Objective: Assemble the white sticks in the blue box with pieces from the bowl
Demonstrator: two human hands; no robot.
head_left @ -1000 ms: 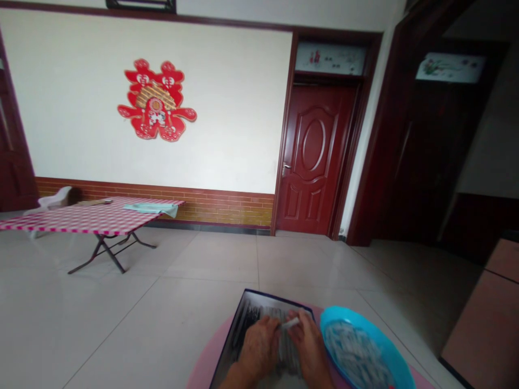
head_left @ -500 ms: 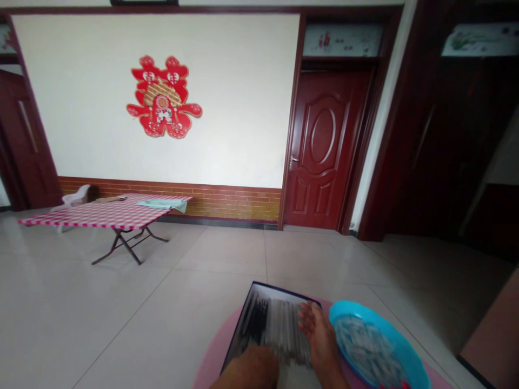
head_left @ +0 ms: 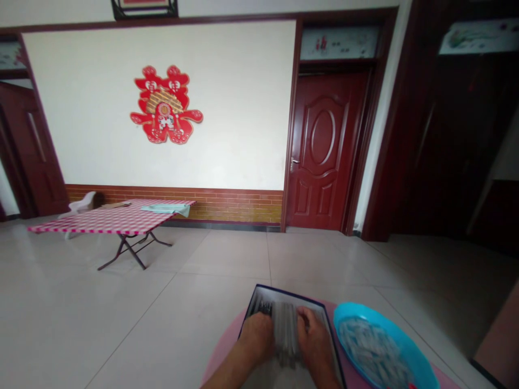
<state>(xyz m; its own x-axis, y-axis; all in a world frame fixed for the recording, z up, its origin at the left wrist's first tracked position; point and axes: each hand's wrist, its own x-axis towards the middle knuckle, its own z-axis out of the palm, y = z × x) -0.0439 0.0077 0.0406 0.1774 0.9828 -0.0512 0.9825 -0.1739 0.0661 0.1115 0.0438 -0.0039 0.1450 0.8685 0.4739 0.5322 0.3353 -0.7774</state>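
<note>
A dark shallow tray [head_left: 265, 292] filled with rows of thin grey-white sticks lies on a pink round table [head_left: 227, 351] right below me. My left hand [head_left: 255, 337] rests on the sticks at the tray's left side, fingers curled down onto them. My right hand [head_left: 314, 340] presses on the sticks at the right side, fingers bent. A bunch of sticks [head_left: 286, 329] lies between the two hands. A blue bowl [head_left: 357, 313] holding several loose pale sticks sits just right of the tray.
Tiled floor stretches ahead to a white wall with a red paper decoration [head_left: 166, 105]. A folding table with a red checked cloth [head_left: 109, 220] stands at the left. A red door [head_left: 322, 154] is shut at the back; dark wooden furniture fills the right.
A second ago both hands pinched one white stick above the tray; then the left drew back. Now both hands lie on the rows of sticks, one on each side. The camera tilted slightly.
</note>
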